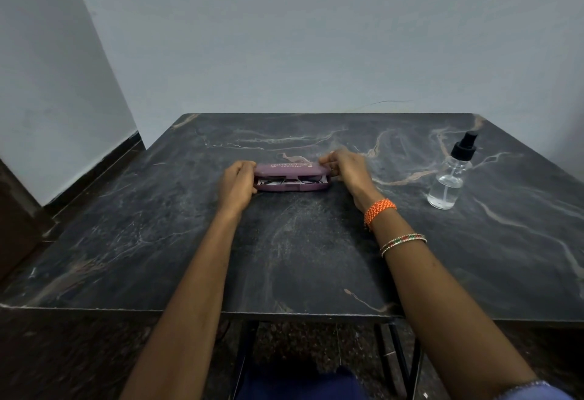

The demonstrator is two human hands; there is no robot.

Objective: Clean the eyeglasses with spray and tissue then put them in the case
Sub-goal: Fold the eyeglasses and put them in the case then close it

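Note:
A purple glasses case (292,169) lies in the middle of the dark marble table (189,241), its lid only slightly raised. Through the narrow gap I see dark eyeglasses (284,182) and a bit of white tissue inside. My left hand (237,183) grips the case's left end. My right hand (344,169) holds the right end, fingers on the lid. A clear spray bottle (450,178) with a black pump top stands upright to the right, apart from both hands.
The table's far edge meets a pale wall, with a corner and dark floor strip at the left. The near edge runs below my forearms, with black table legs and dark floor under it.

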